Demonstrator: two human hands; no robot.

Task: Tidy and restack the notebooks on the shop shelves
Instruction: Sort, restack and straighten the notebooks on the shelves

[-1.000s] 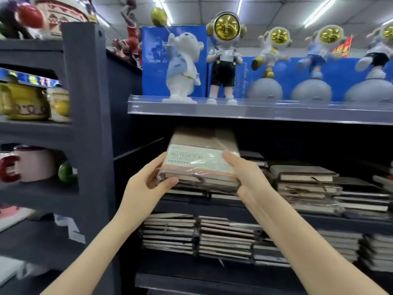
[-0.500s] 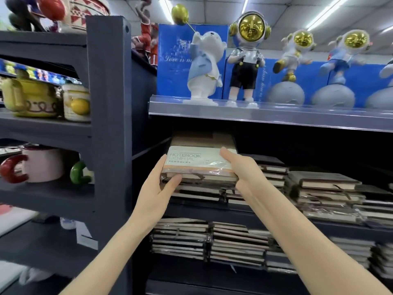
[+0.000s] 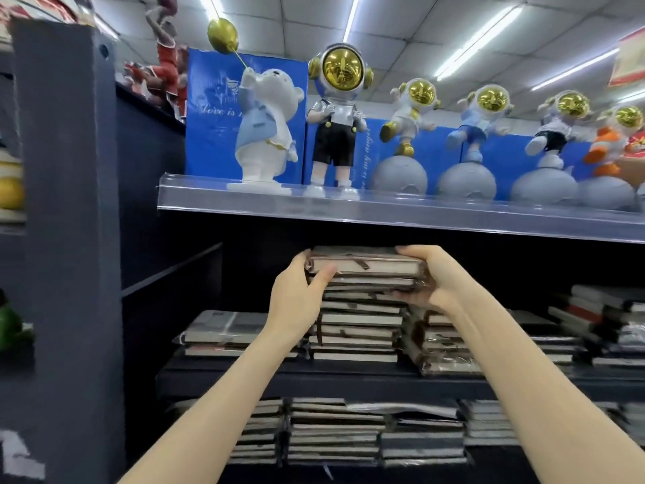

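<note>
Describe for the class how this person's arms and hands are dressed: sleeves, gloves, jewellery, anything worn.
Both are bare. The left hand and right hand wear no gloves, rings or watch that show, and the left forearm and right forearm carry no sleeve up to the frame's lower edge.

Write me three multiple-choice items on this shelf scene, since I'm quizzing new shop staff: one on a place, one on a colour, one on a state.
1. Where does the bear figurine stand? A) left of the standing astronaut B) on the bottom shelf C) atop the notebooks
2. What colour is the bear's balloon? A) red B) gold C) green
3. What are the left hand and right hand doing? A) hanging free B) lying flat on the shelf board C) gripping the top notebooks of the tall stack
Answers: 1 A, it stands beside the astronaut on the upper shelf; 2 B, it shines gold; 3 C, each hand clasps one end.
</note>
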